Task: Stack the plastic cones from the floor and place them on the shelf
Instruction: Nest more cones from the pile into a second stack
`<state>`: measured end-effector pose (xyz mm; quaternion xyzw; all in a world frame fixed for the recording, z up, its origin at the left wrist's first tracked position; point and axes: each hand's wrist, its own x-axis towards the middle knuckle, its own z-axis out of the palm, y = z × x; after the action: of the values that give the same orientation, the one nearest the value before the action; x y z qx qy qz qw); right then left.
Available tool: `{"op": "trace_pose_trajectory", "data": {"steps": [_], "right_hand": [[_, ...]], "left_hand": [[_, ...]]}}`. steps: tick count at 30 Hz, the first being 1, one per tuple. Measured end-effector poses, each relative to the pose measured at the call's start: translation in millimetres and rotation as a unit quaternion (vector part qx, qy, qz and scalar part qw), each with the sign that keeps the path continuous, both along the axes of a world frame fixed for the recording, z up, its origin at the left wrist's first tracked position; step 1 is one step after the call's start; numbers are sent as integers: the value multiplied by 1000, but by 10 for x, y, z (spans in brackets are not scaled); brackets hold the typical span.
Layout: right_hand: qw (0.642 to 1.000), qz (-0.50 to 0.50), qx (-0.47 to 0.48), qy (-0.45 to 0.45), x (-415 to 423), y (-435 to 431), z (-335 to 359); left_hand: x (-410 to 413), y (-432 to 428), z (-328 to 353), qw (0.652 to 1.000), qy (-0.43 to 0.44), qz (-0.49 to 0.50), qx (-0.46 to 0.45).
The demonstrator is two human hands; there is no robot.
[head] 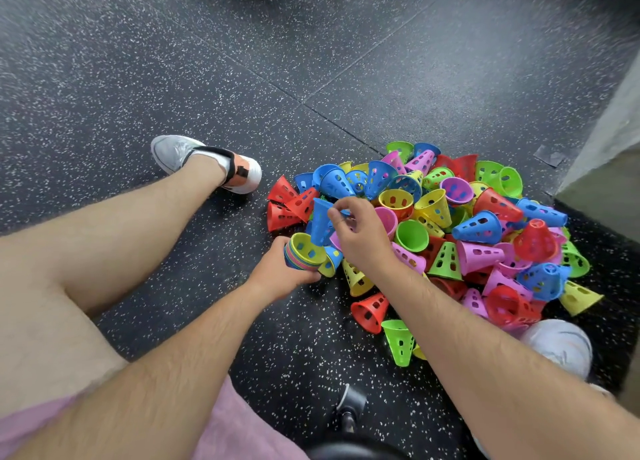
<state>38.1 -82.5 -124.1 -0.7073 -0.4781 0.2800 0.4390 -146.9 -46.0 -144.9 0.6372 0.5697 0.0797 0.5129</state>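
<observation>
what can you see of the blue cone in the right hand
The blue perforated plastic cone is a glossy tapered shell with slots cut through its wall. The right hand pinches its upper part with fingers and thumb, holding it roughly upright beside the open mouth of the yellow-topped stack of nested cones that the left hand grips. Whether it touches that stack is unclear.

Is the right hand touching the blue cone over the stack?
Touching. The head view shows the right hand pinching the blue cone above the stack held by the left hand.
</observation>
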Motion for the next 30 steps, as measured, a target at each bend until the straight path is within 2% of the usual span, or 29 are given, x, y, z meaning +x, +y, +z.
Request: {"op": "trace_pose_trajectory", "data": {"steps": [4, 10, 13, 16, 22, 26, 30], "right_hand": [[997, 56, -6, -48, -181, -72, -87], [990, 105, -82, -42, -279, -189, -221], [980, 98, -87, -149, -203, -214, -355], [948, 103, -132, -270, -157, -275, -487], [903, 137, -154, -377, -208, -348, -668], [887, 134, -165, -410, -236, -317, -676], [907, 122, -173, -365, -192, -271, -626]], "left_hand": [[-7, 16, 2, 1000, -5, 7, -3], [-47, 37, -46, 1000, 13, 18, -11], [-90, 34, -131, 999, 25, 3, -30], [-139, 17, -181, 997, 46, -18, -51], [-161, 41, -208, 996, 56, -38, -65], [-156, 64, -236, 996, 53, -36, -67], [-130, 62, -228, 996, 46, -34, -69]]}}
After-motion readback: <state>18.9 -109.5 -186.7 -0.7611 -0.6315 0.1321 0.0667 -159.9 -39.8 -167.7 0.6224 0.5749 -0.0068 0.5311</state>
